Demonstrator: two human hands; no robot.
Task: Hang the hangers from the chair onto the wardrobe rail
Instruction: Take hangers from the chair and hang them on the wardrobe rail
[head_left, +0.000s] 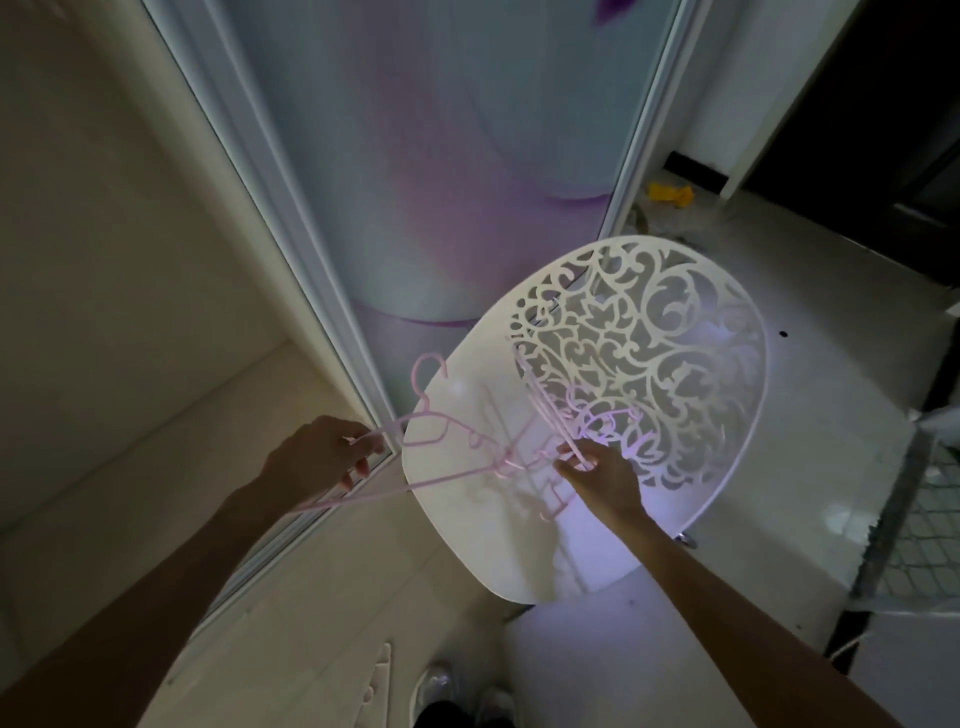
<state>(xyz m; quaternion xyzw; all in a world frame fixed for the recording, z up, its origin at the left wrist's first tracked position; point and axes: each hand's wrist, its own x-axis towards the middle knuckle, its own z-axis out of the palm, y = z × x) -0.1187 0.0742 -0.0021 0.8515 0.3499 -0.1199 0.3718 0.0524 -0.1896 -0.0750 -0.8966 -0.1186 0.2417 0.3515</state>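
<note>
The left hand (319, 452) is gripping one pink hanger (441, 452) by its shoulder, holding it over the white chair's (467, 530) seat edge. The right hand (597, 475) is pinching the second pink hanger (545, 410), which is leaning against the chair's cut-out backrest (649, 364). Two hangers are showing in all.

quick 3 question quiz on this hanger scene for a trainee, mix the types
1. True or false: the left hand holds a pink hanger.
2. What is the right hand pinching? A) yellow object B) another pink hanger leaning on the chair back C) a shoe
3. Fill in: the white chair has a ____ cut-out backrest.

Key: 1 true; 2 B; 3 floral scroll
</note>
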